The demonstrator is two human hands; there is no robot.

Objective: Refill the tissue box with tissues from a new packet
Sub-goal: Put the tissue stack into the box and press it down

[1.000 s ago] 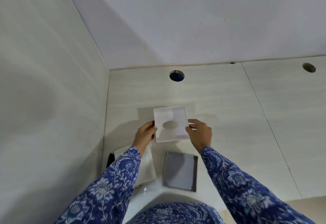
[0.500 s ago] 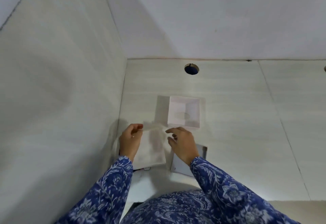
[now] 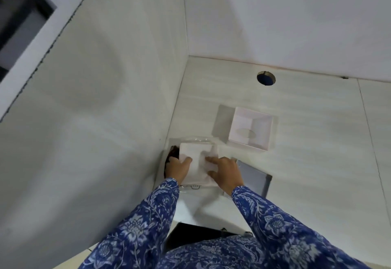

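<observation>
GRIP: I had my left hand (image 3: 177, 168) and right hand (image 3: 225, 173) both grasping the tissue stack (image 3: 197, 163) in its clear packet (image 3: 198, 140), in the counter's left corner | BOX: tissue box (image 3: 250, 129) lay upturned and open just beyond, apart from the stack | RISK: I judged the soft stack could sag or shed sheets when lifted, or snag on the wrapper.
</observation>
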